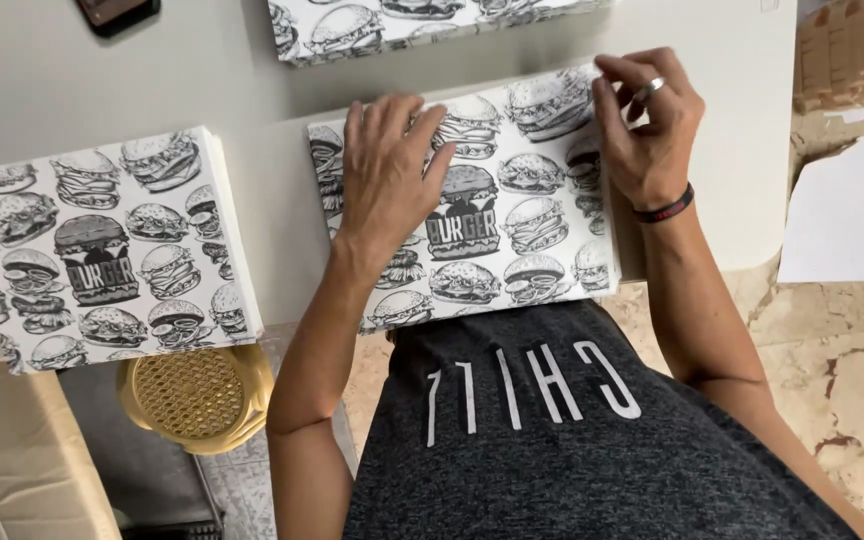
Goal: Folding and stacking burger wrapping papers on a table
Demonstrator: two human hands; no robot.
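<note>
Three printed stacks on tabletop (pixel 282 260): left stack (pixel 102 250) untouched, far stack (pixel 402 25) partly out of view, centre stack (pixel 472 210) near the person. Left hand (pixel 387 175) flat on centre stack, fingers spread, gripping nothing, pinning it. Right hand (pixel 647 130) at far-right corner, fingers curled, pinching the top sheet's edge. Judgement: keep left palm pressure steady, lift only one sheet at corner so pile doesn't skew.

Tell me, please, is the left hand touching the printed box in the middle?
Touching: the head view shows the left hand lying flat on the middle box.
</note>
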